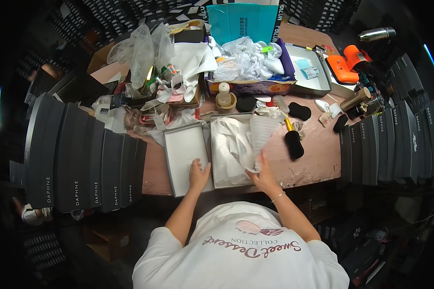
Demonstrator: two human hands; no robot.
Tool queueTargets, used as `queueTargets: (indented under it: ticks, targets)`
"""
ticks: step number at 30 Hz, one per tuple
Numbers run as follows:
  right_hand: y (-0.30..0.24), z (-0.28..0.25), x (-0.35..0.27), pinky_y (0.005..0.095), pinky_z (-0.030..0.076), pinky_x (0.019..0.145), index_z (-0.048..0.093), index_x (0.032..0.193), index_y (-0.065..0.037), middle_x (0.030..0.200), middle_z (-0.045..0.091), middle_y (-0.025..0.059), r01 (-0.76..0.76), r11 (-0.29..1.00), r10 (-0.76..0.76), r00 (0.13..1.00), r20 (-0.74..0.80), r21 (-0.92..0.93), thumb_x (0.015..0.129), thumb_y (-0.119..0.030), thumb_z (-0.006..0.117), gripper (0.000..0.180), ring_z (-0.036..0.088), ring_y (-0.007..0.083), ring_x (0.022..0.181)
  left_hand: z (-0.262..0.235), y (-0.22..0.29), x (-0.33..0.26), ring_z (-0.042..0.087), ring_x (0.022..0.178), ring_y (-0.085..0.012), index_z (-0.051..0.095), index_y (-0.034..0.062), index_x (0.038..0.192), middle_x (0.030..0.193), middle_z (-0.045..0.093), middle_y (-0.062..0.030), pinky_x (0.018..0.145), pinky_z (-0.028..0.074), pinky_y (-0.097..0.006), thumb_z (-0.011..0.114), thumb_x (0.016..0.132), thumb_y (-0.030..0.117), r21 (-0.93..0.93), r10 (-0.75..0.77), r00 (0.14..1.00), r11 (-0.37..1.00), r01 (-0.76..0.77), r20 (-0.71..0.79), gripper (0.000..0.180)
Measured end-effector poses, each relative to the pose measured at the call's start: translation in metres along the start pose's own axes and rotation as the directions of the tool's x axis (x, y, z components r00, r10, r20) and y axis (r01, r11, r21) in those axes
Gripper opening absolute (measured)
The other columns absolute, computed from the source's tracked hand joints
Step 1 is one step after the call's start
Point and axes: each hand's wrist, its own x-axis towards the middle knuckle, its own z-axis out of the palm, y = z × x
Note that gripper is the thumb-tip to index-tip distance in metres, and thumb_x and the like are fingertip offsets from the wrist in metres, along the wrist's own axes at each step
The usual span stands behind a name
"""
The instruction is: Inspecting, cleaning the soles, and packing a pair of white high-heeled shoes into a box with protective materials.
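Observation:
An open shoe box [213,159] stands at the table's near edge, lined with crumpled white tissue paper [229,144]. One flap of that paper [264,132] stands up over the box's right side. At its near right corner my right hand [264,177] grips the flap's lower edge between thumb and fingers. Left of the box lies a shallow grey-white lid [182,149], inner side up. Over the lid's near right part is my left hand [198,177], thumb and fingers apart, holding nothing. Whatever lies under the paper is hidden.
Stacked dark shoe boxes flank me on the left [77,154] and right [371,144]. Behind stand a carton of white wrapped bundles [248,62], a small bottle [223,94] and an orange tape dispenser [345,67]. Black pads [294,145] lie right of the box.

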Motion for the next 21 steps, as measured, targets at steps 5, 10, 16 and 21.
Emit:
queueTargets:
  ticks: [5,10,16,21]
  targets:
    - [-0.056,0.038,-0.01,0.0553,0.011,0.112,0.049,0.135,-0.016,0.145,0.033,0.022,0.455,0.806,-0.316,0.871,0.376,-0.377,0.082,-0.06,0.052,0.069,0.026,0.0363,0.137,-0.003,-0.042,-0.017,0.061,0.079,-0.0432,0.055,-0.0022,0.098,0.08,0.063,-0.0245,0.069,0.047,-0.05,0.053,0.086,0.018,0.287,0.252,0.955,0.913,-0.289,0.159,0.023]
    - [-0.042,0.048,-0.04,0.0545,0.01,0.113,0.047,0.136,-0.011,0.144,0.036,0.0201,0.332,0.91,-0.225,0.898,0.378,-0.247,0.091,-0.053,0.046,0.061,0.027,0.0354,0.137,-0.106,0.003,-0.074,0.048,0.062,-0.0057,0.052,-0.0029,0.099,0.07,0.055,-0.0016,0.054,0.041,-0.028,0.047,0.095,0.012,-0.34,0.3,0.953,0.902,-0.267,0.048,0.016]
    - [-0.032,0.033,-0.027,0.0424,0.022,0.112,0.03,0.146,-0.01,0.142,0.042,0.0118,-0.297,0.088,0.295,0.919,0.26,0.951,0.095,-0.06,0.028,0.071,0.037,0.0255,0.133,-0.137,0.083,-0.106,0.056,0.087,-0.0097,0.052,0.0005,0.111,0.1,0.06,-0.0044,0.075,0.045,-0.025,0.046,0.095,0.014,-0.818,0.328,0.817,0.508,0.27,0.474,0.022]
    - [-0.014,-0.028,-0.042,0.032,0.043,0.094,0.043,0.139,-0.007,0.126,0.056,0.0093,-0.386,0.622,0.448,0.889,0.095,0.681,0.09,-0.033,0.06,0.058,0.053,0.0168,0.11,-0.018,-0.003,-0.037,0.057,0.09,-0.0163,0.057,-0.0007,0.113,0.103,0.06,-0.0068,0.076,0.045,-0.026,0.057,0.092,0.022,-0.471,0.321,0.781,0.881,-0.038,0.537,0.031]
